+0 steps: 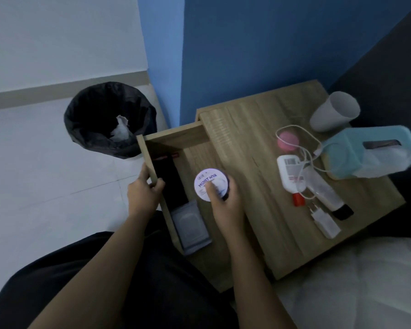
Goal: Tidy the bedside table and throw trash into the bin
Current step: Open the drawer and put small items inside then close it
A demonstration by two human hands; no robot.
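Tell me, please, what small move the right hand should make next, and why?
Probably lower the jar onto the bare floor of the drawer. The right hand grips it over the open drawer, the left hand holds the front, and a black item and grey packet occupy only one side.

Lighting is dim, cool and diffuse, with soft shadows around the left hand (144, 187) and right hand (224, 203). The jar (214, 178) in the right hand glares pale violet on its lid. Farther right, the tissue box (365, 148) blurs and the table (247, 129) edges bow.
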